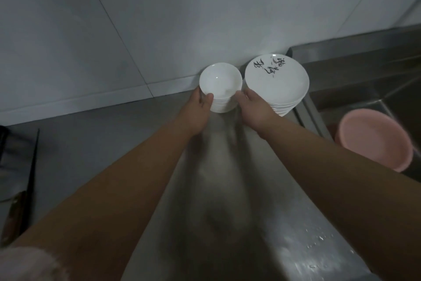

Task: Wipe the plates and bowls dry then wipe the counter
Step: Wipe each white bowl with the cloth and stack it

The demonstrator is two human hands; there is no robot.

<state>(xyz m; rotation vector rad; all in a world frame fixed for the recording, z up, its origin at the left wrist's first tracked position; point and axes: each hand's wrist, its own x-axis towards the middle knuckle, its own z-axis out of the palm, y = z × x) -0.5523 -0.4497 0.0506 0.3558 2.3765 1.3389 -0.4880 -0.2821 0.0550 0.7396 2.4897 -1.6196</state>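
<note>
Both hands clasp the stack of white bowls (pixel 220 89), left hand (pixel 197 112) and right hand (pixel 255 110) curled around opposite sides, with the plate stack (pixel 276 80) just beyond the right hand

This is a kitchen, most likely a working or commercial one. A brushed stainless-steel counter (pixel 227 178) runs up to a wall of large pale grey tiles (pixel 159 18), and a deep stainless-steel sink basin (pixel 376 89) sits at the counter's right end with a round pink plastic basin (pixel 376 139) in it. Against the wall stand a stack of small white ceramic bowls (pixel 220 86) and a stack of white plates with black brush lettering (pixel 276 80). A long dark-bladed knife with a wooden handle (pixel 25 189) lies at the left.
</note>
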